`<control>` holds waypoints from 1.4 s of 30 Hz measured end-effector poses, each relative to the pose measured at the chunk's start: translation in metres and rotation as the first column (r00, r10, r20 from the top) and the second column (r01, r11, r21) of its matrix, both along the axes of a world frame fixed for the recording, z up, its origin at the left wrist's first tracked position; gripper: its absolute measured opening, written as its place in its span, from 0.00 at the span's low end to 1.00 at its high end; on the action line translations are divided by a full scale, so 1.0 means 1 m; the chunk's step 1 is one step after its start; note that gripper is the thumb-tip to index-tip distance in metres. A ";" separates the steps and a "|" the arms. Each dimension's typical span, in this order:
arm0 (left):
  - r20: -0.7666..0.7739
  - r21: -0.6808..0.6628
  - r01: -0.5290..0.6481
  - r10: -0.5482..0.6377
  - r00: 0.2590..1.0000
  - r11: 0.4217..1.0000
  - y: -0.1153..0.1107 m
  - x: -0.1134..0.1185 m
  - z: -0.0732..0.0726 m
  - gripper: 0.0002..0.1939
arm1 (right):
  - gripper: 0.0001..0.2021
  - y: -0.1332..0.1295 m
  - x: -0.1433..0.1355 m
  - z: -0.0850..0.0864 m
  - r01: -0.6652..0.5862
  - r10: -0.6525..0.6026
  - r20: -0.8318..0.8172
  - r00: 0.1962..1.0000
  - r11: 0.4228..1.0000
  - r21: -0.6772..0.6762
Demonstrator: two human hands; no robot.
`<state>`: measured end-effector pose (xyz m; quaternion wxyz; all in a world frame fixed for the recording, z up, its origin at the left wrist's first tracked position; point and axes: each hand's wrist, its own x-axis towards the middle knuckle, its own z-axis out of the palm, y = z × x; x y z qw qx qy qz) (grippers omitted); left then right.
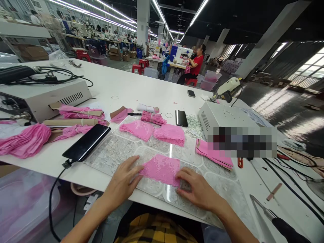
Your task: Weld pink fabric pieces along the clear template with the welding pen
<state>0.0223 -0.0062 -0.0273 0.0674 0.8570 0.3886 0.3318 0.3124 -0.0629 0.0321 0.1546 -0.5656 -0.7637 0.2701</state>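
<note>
A pink lace piece (pixel 160 169) lies flat on a glossy marble-patterned board (pixel 113 152) in front of me. At its left corner my left hand (pixel 126 177) rests with fingers stretched out and thumb apart, fingertips touching the lace. My right hand (pixel 193 185) is at the right edge, its fingers curved onto the fabric and the thumb held away. Just beyond lie two stacks of pink lace, a left stack (pixel 138 129) and a right stack (pixel 169 134). To the right, a folded pink fabric bundle (pixel 214 153) sits on the board, partly covered by the blurred patch.
A phone (pixel 86 142) with a cable lies at the left, near pink fabric bundles (pixel 25 140). Grey metal boxes stand left (pixel 48 96) and right (pixel 227 116). A black-handled tool (pixel 288 229) lies front right. A person in a red top (pixel 198 65) sits at a sewing machine beyond.
</note>
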 end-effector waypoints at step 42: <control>-0.343 -0.187 0.221 -0.274 0.899 0.957 0.196 0.000 0.080 0.10 | 0.11 0.166 0.014 -0.016 0.228 -0.169 -0.163 0.972 0.847 0.480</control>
